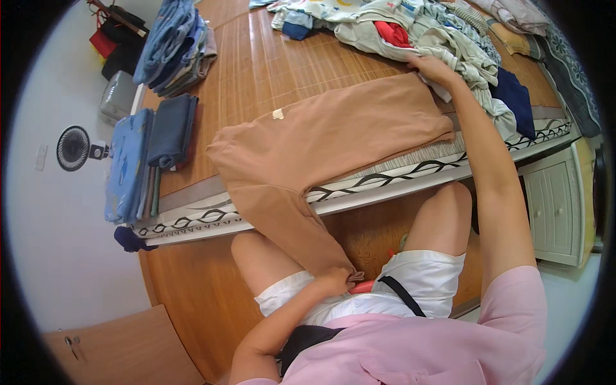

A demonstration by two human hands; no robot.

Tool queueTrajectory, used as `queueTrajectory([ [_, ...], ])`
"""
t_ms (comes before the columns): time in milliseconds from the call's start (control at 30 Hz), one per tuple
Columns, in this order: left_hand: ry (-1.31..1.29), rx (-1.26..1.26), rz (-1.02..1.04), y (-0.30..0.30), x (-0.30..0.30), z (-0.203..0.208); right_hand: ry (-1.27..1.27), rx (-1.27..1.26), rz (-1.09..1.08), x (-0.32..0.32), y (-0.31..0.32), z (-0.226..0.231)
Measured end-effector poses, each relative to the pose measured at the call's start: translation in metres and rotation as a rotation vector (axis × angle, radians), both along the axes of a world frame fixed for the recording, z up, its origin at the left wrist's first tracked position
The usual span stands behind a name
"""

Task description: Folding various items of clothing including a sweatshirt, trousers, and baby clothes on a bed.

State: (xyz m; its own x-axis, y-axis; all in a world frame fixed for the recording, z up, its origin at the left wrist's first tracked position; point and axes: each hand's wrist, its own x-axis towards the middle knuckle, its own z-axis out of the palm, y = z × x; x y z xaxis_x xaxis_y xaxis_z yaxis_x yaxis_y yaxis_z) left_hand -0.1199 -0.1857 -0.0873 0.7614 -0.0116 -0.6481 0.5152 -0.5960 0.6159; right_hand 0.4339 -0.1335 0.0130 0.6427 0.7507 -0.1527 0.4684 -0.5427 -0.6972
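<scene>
Brown trousers (pixel 333 128) lie spread over the near side of the bed, one leg stretched to the right and the other hanging over the edge toward my lap. My left hand (pixel 335 281) is closed on the bunched cuff of the hanging leg. Stretched far out, my right hand (pixel 437 69) is just beyond the corner of the other leg. Its fingers curl at the edge of a pale garment (pixel 378 46) in the clothes pile; their tips are partly hidden. A small cream patch (pixel 278 114) shows at the trousers' far edge.
A loose heap of clothes with a red piece (pixel 393 34) covers the far right of the bed. Folded jeans (pixel 168 42) and folded blue clothes (pixel 128 165) are stacked at left. A small fan (pixel 74 148) is by the wall; a white cabinet (pixel 548 205) stands right.
</scene>
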Motion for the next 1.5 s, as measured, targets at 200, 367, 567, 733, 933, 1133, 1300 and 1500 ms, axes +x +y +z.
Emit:
queueTrajectory([
  [200,-0.631,0.061,0.676,0.157,0.06,0.14,-0.292,-0.098,0.309,-0.051,-0.004,0.017],
  [367,-0.837,1.01,0.37,0.323,0.086,0.139,-0.396,-0.288,0.367,-0.064,0.004,0.034],
  [567,-0.247,0.656,0.356,0.332,0.088,0.147,-0.543,-0.056,0.37,-0.064,-0.008,0.021],
  [733,-0.4,0.811,0.576,0.348,0.071,0.116,-0.34,0.125,0.16,-0.043,0.004,0.004],
  [933,-0.703,1.176,0.464,0.31,0.079,0.133,-0.327,0.119,0.118,-0.06,-0.01,0.02],
  [1133,-1.009,0.935,0.289,0.206,0.102,0.159,-0.361,0.262,0.458,-0.102,-0.081,0.057],
  [1300,-1.019,0.593,0.243,0.151,0.131,0.158,-0.479,-0.041,0.43,-0.102,-0.107,0.053],
  [1500,-1.045,0.595,0.132,0.117,0.189,0.194,-0.571,0.342,0.364,-0.079,-0.093,0.055],
])
